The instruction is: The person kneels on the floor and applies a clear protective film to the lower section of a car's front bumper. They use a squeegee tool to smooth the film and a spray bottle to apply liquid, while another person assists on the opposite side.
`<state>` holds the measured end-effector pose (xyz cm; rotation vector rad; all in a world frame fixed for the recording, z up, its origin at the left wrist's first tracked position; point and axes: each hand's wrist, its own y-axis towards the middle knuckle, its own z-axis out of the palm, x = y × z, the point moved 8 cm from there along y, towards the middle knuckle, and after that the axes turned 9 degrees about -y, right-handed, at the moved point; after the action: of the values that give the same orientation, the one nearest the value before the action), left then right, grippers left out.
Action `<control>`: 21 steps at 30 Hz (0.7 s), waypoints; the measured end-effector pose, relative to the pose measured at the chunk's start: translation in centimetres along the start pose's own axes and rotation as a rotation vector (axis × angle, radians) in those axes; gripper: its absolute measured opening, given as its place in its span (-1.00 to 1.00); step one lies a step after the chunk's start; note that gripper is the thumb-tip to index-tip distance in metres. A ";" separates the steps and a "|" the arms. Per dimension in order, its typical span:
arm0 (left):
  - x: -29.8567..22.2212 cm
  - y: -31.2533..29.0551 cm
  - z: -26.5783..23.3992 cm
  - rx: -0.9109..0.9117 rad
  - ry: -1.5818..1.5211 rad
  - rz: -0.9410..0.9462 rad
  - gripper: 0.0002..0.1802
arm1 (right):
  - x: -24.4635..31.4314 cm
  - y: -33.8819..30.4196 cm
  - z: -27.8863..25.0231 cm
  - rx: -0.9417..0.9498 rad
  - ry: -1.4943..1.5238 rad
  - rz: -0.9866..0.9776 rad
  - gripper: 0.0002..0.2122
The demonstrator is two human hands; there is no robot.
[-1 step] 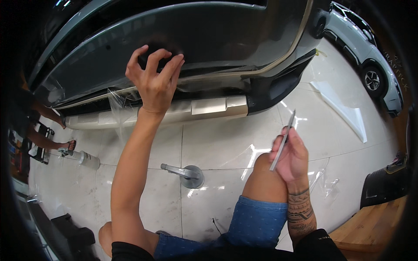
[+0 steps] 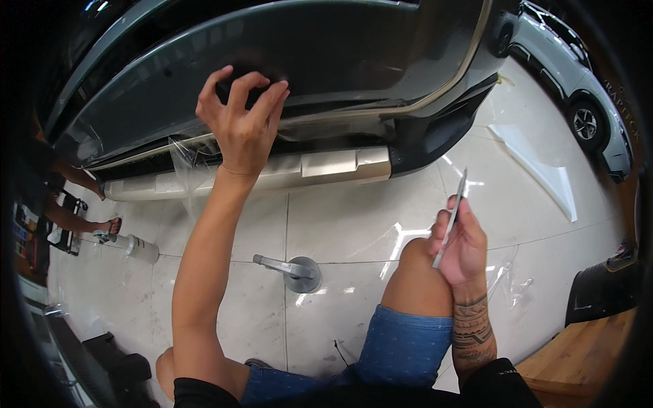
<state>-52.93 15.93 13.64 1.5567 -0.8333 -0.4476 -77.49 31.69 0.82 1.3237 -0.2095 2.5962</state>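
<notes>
My left hand (image 2: 243, 129) is raised in front of the dark grey car panel (image 2: 326, 58), its fingers bent and spread apart. Its fingertips are at the panel; nothing shows in its grasp. A clear film (image 2: 182, 166) hangs in folds beside the wrist, over the black and silver lower trim (image 2: 272, 173). Over my right knee, my right hand (image 2: 469, 248) is closed around a slim silver knife (image 2: 449, 224), whose pointed end is up. A beige strip (image 2: 435, 102) runs along the panel's lower edge and curves upward at the right.
A grey spray bottle (image 2: 304, 274) stands on the tiled floor between my arms, and a white one (image 2: 141, 249) at left. Another person's foot (image 2: 114, 226) is beyond it. White backing sheet (image 2: 537, 173) lies at right, near a light-coloured car (image 2: 578, 88). A wooden surface (image 2: 578, 360) sits lower right.
My right hand and the knife appear slightly farther right. The left hand stays at the panel.
</notes>
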 end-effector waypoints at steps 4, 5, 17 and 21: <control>-0.1 1.9 0.3 0.100 -0.062 -0.009 -0.83 | -0.3 0.6 0.6 0.095 0.099 0.005 -0.75; -0.2 1.9 0.4 0.132 -0.067 0.010 -0.83 | -0.4 0.6 0.6 0.083 0.099 -0.005 -0.75; 0.0 1.8 2.3 0.191 -0.035 0.034 -0.90 | 2.5 -3.8 3.1 -0.168 0.080 -0.190 -0.74; 1.1 2.8 1.6 0.153 -0.091 -0.052 -0.90 | 3.4 -6.7 4.4 -0.149 0.099 -0.255 -0.73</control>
<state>-53.97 14.08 16.27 1.7119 -0.9166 -0.5051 -74.28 37.58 6.37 1.0913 -0.1990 2.3743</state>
